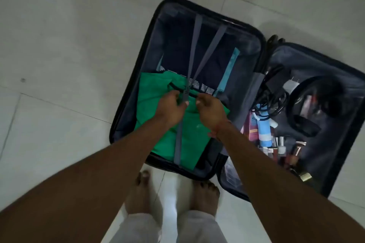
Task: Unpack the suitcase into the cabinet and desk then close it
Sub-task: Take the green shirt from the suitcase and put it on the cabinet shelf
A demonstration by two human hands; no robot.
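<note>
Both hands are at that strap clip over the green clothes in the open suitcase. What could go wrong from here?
1. The left hand and right hand meet at the buckle; fingers could get pinched as it releases.
2. The straps cross the green garment; lifting it early may snag it.
3. The loose bottles and cables in the other half could spill if the suitcase is jostled.

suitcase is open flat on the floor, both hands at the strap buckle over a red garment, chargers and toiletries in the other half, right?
One thing is off: the garment under the strap buckle is green, not red, as the head view shows. The rest holds: suitcase open flat, left hand and right hand at the buckle, chargers and toiletries opposite.
</note>
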